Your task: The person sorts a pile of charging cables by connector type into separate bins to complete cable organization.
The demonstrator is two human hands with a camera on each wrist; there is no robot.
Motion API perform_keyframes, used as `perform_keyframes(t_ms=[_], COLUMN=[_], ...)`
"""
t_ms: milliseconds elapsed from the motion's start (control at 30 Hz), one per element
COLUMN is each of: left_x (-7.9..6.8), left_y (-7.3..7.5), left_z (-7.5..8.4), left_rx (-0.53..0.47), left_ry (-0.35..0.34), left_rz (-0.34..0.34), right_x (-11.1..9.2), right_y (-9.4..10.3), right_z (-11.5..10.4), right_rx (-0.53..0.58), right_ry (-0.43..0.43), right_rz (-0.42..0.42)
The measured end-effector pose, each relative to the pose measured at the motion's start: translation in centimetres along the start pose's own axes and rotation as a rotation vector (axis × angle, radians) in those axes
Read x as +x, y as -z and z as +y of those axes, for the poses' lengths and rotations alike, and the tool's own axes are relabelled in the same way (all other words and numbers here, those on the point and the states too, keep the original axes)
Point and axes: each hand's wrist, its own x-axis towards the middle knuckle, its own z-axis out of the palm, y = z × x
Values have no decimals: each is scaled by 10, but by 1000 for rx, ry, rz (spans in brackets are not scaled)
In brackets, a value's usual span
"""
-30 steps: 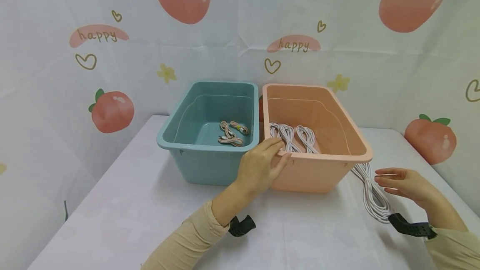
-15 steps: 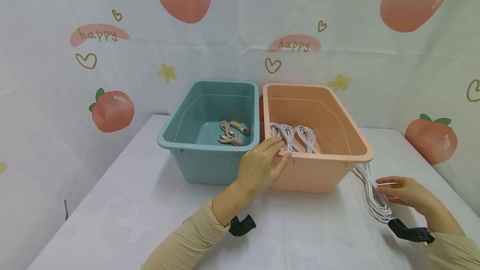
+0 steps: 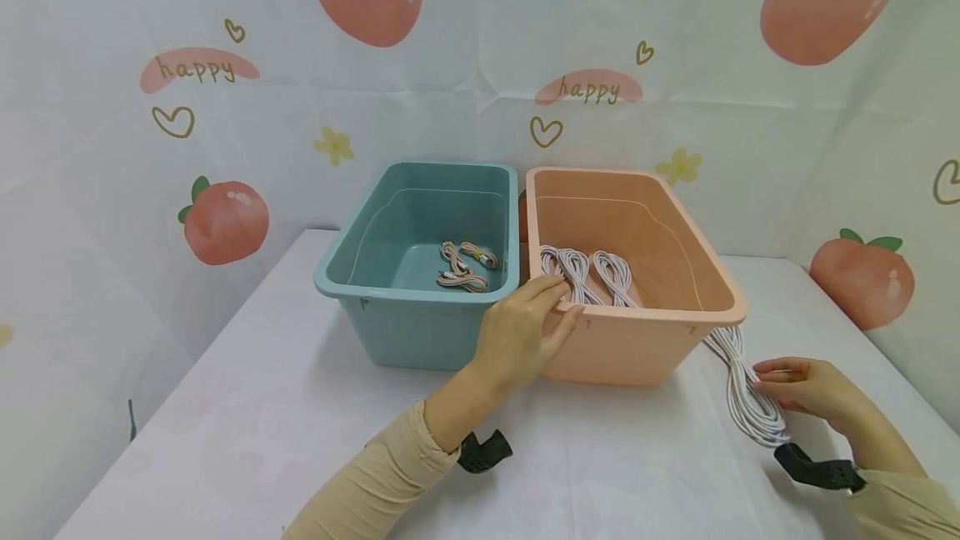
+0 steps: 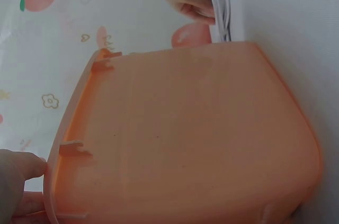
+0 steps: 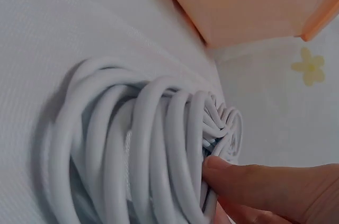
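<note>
My left hand [image 3: 517, 332] grips the front left corner of the orange plastic tub [image 3: 637, 348], fingers over the rim and thumb outside. In the left wrist view its fingertips [image 4: 34, 166] meet the tub's rim. To the right of the tub, a long coiled white cable [image 3: 750, 407] lies on the table. My right hand [image 3: 813, 390] is at the coil's right side. Up close in the right wrist view, the thumb [image 5: 249, 181] touches the coil's loops [image 5: 143, 144]; the other fingers are mostly hidden. Several bundled white cables [image 3: 573, 269] lie inside the orange tub.
A blue-green tub [image 3: 420, 332] stands left of the orange one, holding several small bundled beige cables [image 3: 453, 261]. Both tubs rest on a white-covered table [image 3: 300, 440]. A printed white backdrop [image 3: 450, 107] hangs behind.
My right hand has come down and slightly inward onto the side of the coiled white cable. The left hand, both tubs and the cables have stayed put.
</note>
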Motion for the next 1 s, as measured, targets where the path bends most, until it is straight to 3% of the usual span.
perform_keyframes(t_ms=[567, 1000], left_x=[0, 0], left_y=[1, 1], left_z=[1, 0], left_rx=[-8, -4], left_ry=[7, 5], left_rz=[-13, -9], right_x=[1, -7], right_y=[-2, 9], right_z=[5, -3], right_rx=[-2, 24], right_ry=[-14, 20], right_rz=[114, 153])
